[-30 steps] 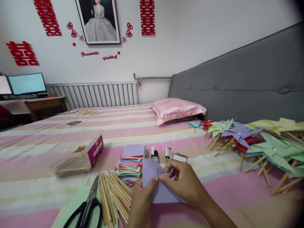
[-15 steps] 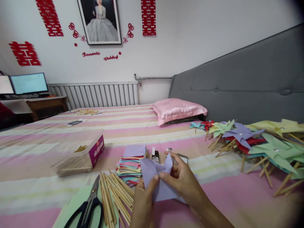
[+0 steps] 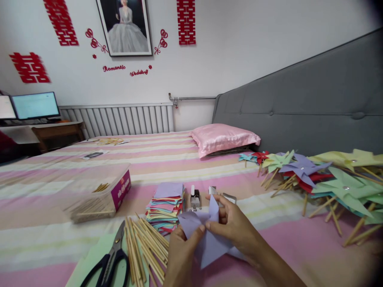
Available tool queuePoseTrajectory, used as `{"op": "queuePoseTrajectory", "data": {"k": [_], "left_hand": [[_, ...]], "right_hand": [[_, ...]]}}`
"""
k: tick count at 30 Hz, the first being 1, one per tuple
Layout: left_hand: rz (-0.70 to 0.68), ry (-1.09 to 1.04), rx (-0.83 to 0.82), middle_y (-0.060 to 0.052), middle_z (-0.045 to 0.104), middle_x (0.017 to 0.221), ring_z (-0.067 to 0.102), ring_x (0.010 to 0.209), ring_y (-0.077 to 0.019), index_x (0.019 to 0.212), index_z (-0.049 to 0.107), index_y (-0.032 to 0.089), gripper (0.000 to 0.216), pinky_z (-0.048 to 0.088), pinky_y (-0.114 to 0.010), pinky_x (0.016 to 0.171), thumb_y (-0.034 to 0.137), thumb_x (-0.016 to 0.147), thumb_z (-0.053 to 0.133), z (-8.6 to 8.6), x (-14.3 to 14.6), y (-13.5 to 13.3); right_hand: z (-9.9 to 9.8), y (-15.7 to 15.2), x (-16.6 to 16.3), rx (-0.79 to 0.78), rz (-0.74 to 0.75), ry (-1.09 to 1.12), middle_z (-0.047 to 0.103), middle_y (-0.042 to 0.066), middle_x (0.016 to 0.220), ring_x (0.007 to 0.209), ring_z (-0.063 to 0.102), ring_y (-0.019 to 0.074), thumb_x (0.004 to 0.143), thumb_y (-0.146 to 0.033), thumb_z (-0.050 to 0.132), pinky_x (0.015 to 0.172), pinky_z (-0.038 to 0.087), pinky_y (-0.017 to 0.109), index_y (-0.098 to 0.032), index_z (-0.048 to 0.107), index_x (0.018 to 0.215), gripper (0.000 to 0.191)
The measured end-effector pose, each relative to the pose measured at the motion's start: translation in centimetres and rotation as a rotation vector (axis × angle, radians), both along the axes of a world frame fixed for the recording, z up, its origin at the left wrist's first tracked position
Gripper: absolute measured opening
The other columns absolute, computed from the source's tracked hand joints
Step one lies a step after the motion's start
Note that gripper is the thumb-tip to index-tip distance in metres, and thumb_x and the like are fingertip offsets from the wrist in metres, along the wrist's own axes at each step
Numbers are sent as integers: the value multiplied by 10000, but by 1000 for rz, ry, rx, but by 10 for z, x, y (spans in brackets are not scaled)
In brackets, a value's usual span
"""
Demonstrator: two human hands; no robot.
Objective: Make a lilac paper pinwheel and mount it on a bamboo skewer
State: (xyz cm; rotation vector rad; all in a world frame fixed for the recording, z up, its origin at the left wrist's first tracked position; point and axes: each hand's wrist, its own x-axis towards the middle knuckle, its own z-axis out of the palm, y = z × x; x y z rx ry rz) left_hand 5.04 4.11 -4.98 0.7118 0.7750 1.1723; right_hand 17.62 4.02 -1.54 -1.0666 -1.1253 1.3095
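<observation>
A purple paper pinwheel (image 3: 211, 248), partly folded, is held between my two hands above the striped bed. My left hand (image 3: 184, 249) pinches its left side, thumb pressed near the middle. With thumb and fingers my right hand (image 3: 231, 223) grips the right side, where one corner curls up to a point. Both thumbs almost meet at the paper's centre. Just behind lies a stack of coloured paper squares (image 3: 166, 207) with a purple sheet on top. Small open boxes (image 3: 195, 197) stand beyond my hands. My palms and some fingertips are hidden.
Scissors (image 3: 112, 255) and wooden sticks (image 3: 146, 243) lie on green paper (image 3: 86, 261) at the left front. Behind them sits a clear plastic box (image 3: 98, 195) holding sticks. Finished pinwheels (image 3: 344, 187) are piled at the right, near the grey headboard (image 3: 299, 103). A pink pillow (image 3: 224, 137) lies farther back.
The purple paper has turned and tilted in my hands, so a lower corner now points down toward me. My right hand has shifted slightly right; both hands keep their pinch.
</observation>
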Motion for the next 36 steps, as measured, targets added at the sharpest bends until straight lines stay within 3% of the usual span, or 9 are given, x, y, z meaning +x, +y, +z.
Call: {"op": "queuePoseTrajectory", "data": {"k": [7,20,26,29,32,36], "left_hand": [[52,102,53,-63,676,513,604,487,-173,642,712,118,312,456,-254,524,298,410,820,-1,4,7],[8,150,76,-65,670,498,580,442,-151,674,718,105,295,443,-234,496,260,438,803,-1,3,6],[120,150,17,-72,700,591,620,554,-174,740,706,109,303,458,-248,568,254,485,782,-16,-3,16],[176,97,-14,-54,707,627,632,575,-169,838,682,117,328,462,-244,586,243,545,755,-13,-7,16],[243,96,-41,-38,711,652,640,591,-163,858,659,122,270,471,-231,567,201,606,713,-3,-10,13],[323,64,-112,-26,719,693,654,621,-170,933,630,140,301,492,-229,536,166,637,680,5,-13,12]], "right_hand": [[-6,2,9,-9,63,-47,663,-20,630,553,616,150,571,-112,627,489,434,214,-154,416,1141,609],[-9,3,13,27,118,-113,662,-24,650,606,634,155,577,-90,604,524,456,226,-166,438,1159,609],[-7,3,16,112,110,-155,635,-13,746,676,600,139,568,-123,697,624,449,256,-167,455,1118,602],[-6,3,18,152,58,-209,634,22,862,799,594,169,544,-153,732,707,445,294,-183,463,1135,651],[-6,5,19,187,-42,-234,603,22,871,812,582,171,599,-171,678,657,438,275,-203,504,1096,528],[-4,8,21,258,-152,-257,528,-17,715,652,524,120,652,-184,614,587,412,236,-183,599,931,280]]}}
